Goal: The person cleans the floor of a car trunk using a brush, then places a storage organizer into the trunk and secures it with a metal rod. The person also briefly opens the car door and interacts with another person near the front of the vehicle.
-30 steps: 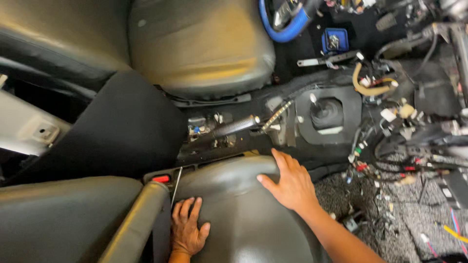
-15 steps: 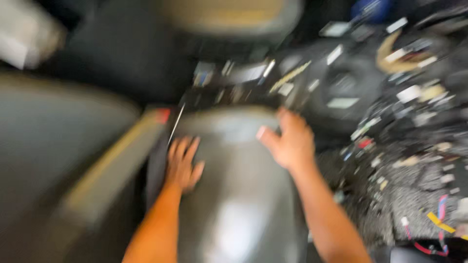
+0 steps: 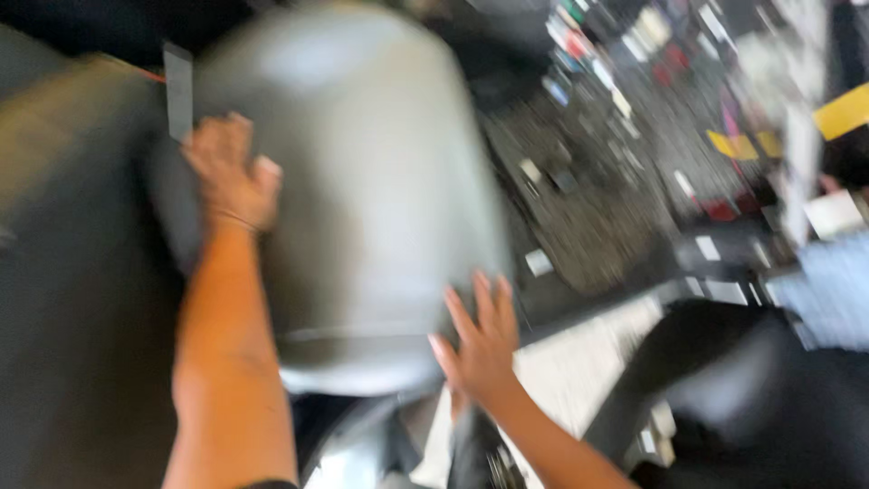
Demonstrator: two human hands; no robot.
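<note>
A: Entry, head view, frame heavily blurred. Both hands on the grey seat cushion (image 3: 362,181). Left hand (image 3: 231,177) sits at its far left edge, fingers curled together over the edge, clamped on it

B: Right hand (image 3: 480,340)?

A: At the near right corner, 5 fingers spread apart, palm pressed flat to the side; no wrap visible

B: Progress?

A: Judged: cushion gripped and braced by 2 hands, looks tilted, but not clear of the cabin; blur hides whether it is free

B: Obstructions?

A: Beyond the right fingertips, a carpeted floor (image 3: 615,208) littered with small loose parts; left of the left knuckles, another dark seat (image 3: 63,272)
</note>
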